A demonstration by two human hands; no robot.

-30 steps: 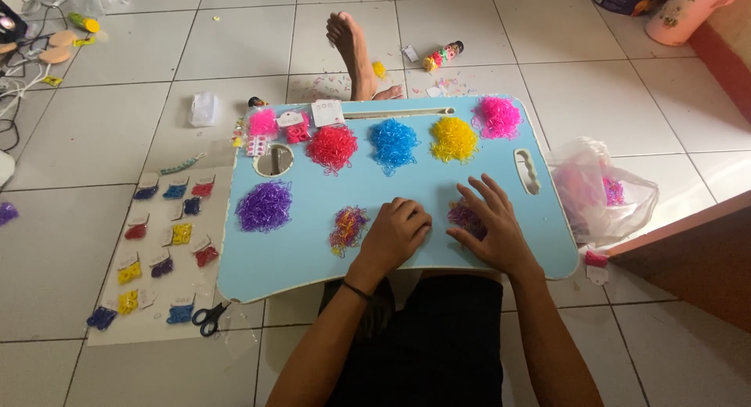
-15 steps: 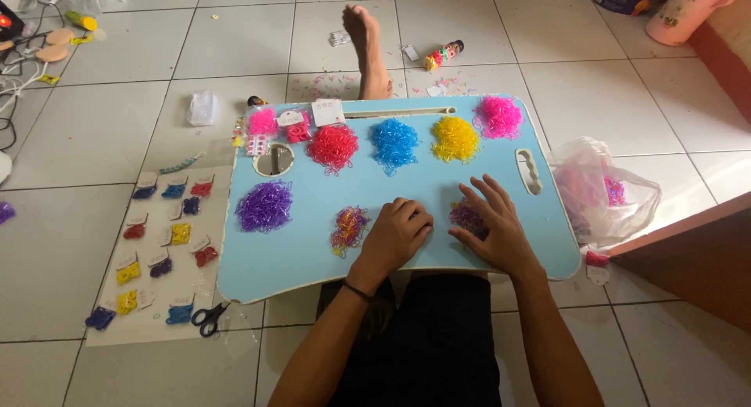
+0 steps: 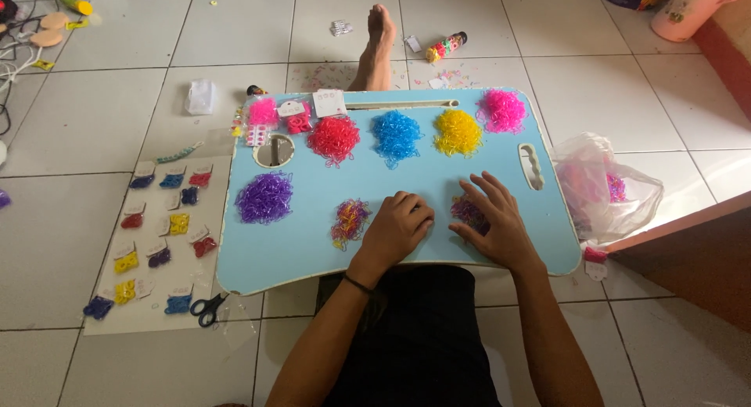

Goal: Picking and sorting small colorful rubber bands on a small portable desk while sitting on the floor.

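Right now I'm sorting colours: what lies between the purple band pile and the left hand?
In the head view, a small mixed-colour band pile lies between the purple band pile and the left hand.

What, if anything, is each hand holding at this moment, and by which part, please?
Cannot be told for the curled left hand. The right hand lies spread on a small pile of mixed bands, gripping nothing visible.

Both forearms were bare, with no sleeves in view. The left hand [image 3: 397, 229] carried a thin dark band just behind it at the wrist, while the right hand [image 3: 494, 219] bore no band or ring. Black clothing covered the lap below both hands, and one foot [image 3: 377, 43] was bare.
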